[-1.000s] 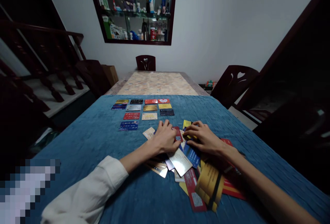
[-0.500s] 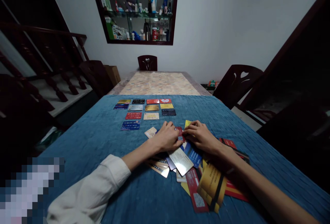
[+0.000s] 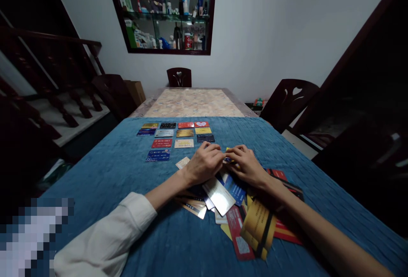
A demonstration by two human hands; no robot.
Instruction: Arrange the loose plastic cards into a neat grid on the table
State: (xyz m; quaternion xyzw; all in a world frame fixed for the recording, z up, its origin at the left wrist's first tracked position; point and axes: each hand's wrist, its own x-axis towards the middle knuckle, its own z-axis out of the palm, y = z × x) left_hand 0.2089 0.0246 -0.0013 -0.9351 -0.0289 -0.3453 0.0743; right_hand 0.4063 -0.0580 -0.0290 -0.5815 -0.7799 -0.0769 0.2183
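My left hand (image 3: 205,163) and my right hand (image 3: 244,165) meet above a loose pile of bank cards, fingers bent and fingertips close together. A blue-and-yellow card (image 3: 228,159) shows in part at the right fingertips, which are closed on it. The left fingers are curled too; what they grip is hidden. Under and around the hands lie a silvery-white card (image 3: 219,196), a blue card (image 3: 235,190), a dark red card (image 3: 239,234) and gold cards (image 3: 259,226). Beyond my left hand, several cards lie in rows, among them a blue patterned card (image 3: 158,155) and a red card (image 3: 162,143).
A blue cloth (image 3: 105,175) covers the near part of the table; its far part has a beige patterned top (image 3: 194,103). Dark wooden chairs (image 3: 288,103) stand around it. A wall cabinet (image 3: 168,52) holds a purple plush toy and bottles. A wooden railing (image 3: 57,35) is at left.
Both hands have lifted slightly and drawn together, the left fingers curling more. The red card seen between them is now out of sight. The view has shifted slightly.
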